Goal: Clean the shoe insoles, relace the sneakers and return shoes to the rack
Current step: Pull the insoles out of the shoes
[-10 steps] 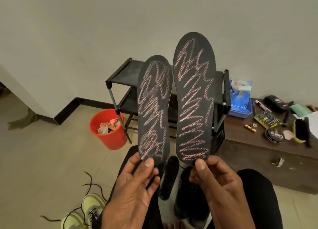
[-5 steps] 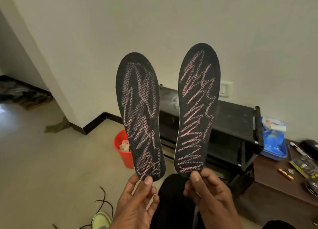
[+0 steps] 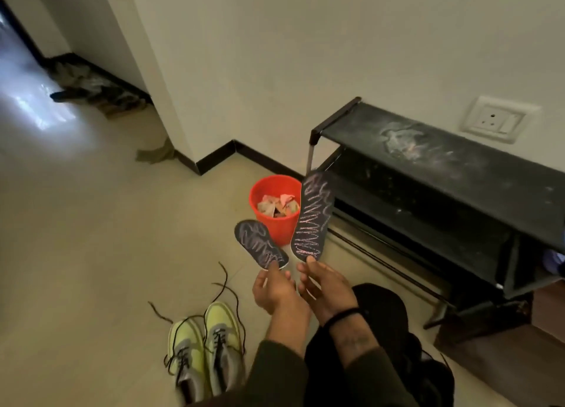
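While pinched, insoles point(image 3: 312, 215) above both hands point(image 3: 324, 287).

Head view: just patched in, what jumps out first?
Two dark insoles scribbled with pink marks, one pinched at its end by each hand: the left insole tilted low in the left hand, the right insole standing up from the right hand. Behind them, a red bucket of crumpled scraps beside the black rack.
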A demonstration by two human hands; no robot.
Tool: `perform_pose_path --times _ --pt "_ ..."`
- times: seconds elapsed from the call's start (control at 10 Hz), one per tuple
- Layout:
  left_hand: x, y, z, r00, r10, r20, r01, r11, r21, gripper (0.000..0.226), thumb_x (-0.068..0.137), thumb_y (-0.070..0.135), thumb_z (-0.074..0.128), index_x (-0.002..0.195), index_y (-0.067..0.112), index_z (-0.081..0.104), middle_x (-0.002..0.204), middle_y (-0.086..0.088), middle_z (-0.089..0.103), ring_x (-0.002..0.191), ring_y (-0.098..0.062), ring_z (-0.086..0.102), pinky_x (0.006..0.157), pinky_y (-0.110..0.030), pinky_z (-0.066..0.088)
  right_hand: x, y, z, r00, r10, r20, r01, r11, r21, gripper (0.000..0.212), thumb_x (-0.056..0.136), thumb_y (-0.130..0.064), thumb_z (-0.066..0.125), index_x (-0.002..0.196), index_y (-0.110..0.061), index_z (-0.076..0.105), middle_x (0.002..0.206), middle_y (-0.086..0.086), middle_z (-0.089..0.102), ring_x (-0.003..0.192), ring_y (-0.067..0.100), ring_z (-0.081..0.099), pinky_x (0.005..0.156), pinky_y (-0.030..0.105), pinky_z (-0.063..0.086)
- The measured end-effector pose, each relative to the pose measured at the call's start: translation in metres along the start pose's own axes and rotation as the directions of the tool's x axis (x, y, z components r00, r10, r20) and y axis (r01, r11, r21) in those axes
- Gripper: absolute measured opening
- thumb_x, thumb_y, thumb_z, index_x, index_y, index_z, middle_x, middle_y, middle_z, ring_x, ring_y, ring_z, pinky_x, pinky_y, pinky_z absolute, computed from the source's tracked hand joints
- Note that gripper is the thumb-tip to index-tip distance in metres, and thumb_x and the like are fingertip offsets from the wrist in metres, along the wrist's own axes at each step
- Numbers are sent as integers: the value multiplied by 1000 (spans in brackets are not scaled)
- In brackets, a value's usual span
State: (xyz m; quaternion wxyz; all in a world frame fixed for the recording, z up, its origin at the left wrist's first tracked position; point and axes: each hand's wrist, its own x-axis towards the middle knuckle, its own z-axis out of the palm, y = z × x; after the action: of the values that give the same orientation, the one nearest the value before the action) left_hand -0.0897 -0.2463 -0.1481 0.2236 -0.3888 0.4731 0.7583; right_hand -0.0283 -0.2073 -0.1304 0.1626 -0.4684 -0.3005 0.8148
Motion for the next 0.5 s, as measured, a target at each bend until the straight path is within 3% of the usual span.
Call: perform_pose_path --times 0.1,0.2,0.3,0.4,0.5 --pt "35 -29 -1 992 44 -121 -31 994 108 31 88 27 69 107 3 70 94 -20 74 59 -24 64 46 -24 46 34 12 9 987 63 -145 -83 987 -138 14 89 -9 71 98 2 71 81 10 72 68 17 62 87 40 56" --pt "67 -56 -14 981 72 -179 -17 956 292 38 86 40 64 104 7 71 96 -15 74 77 -29 70 65 -33 56 60 18 9 963 117 -241 -167 966 -197 12 88 -10 70 92 2 71 73 10 70 62 18 62 85 39 58" --pt "90 -58 -29 980 61 -192 26 906 423 39 91 39 57 115 9 65 106 -14 72 88 -32 69 74 -30 61 81 26 7 937 221 -270 -273 946 -174 17 87 -17 67 94 -2 70 72 7 68 59 18 60 60 29 55" --pt "106 -34 -30 999 6 -45 17 866 499 31 107 16 41 131 -2 52 130 -20 61 118 -35 59 54 1 36 98 31 4 922 268 -280 -314 940 -133 16 87 -18 64 95 -5 67 73 5 66 58 17 59 54 25 52" --pt "143 -13 -41 993 53 104 -116 567 816 15 95 9 54 108 15 52 120 -17 64 113 -37 62 90 -28 49 111 31 2 904 295 -308 -344 932 -116 11 89 -19 61 90 -8 65 72 4 63 58 17 58 55 26 51"
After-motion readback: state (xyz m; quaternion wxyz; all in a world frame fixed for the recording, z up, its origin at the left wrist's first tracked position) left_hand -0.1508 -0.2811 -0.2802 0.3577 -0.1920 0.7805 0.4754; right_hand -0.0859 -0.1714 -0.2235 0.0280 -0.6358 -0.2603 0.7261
